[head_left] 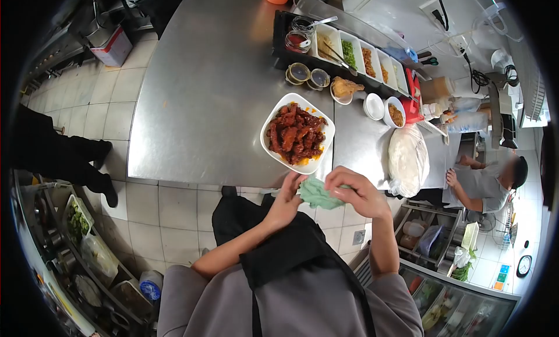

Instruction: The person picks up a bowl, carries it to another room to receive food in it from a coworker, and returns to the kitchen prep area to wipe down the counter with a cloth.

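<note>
A white square bowl [271,152] of glazed, dark red chicken pieces [294,133] sits on the steel counter near its front edge. Just in front of its near rim, a crumpled light green cloth [320,194] is bunched between my two hands. My right hand [360,192] is closed over the cloth's right side. At the left side, my left hand [286,198] pinches the cloth's edge, its fingertips close to the bowl's rim. Whether those fingertips touch the bowl I cannot tell.
On the steel counter [204,104] stand a black topping rack [279,43], sauce cups [299,73], a cup with a fried piece [346,88], small white bowls [396,114] and a plastic-wrapped bundle [407,156]. A co-worker [486,185] stands at right; another person's legs [64,148] show at left.
</note>
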Demonstrator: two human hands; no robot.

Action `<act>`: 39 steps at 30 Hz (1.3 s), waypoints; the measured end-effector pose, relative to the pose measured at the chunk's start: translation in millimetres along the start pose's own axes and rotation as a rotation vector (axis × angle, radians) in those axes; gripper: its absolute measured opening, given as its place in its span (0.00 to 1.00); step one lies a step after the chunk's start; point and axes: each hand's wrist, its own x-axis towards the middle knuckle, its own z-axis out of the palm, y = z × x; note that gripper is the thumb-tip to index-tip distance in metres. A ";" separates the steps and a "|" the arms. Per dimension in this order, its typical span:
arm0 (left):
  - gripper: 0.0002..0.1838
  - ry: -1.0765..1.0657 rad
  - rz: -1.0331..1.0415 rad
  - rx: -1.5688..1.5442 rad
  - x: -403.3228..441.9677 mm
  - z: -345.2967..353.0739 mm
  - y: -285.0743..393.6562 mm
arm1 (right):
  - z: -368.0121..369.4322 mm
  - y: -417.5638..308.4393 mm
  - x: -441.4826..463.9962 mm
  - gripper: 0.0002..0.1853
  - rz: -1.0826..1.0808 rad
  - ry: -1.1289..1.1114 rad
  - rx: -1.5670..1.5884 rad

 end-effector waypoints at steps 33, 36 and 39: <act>0.20 0.358 0.185 0.787 41.7 -34.9 82.0 | 100.6 83.0 20.4 0.11 -0.097 0.979 -0.430; 0.17 0.378 0.227 0.662 35.7 -30.9 72.2 | 109.9 85.7 22.0 0.12 -0.064 0.888 -0.389; 0.16 0.395 0.116 0.579 24.1 -19.4 64.0 | 118.5 84.1 17.1 0.11 -0.146 0.850 -0.349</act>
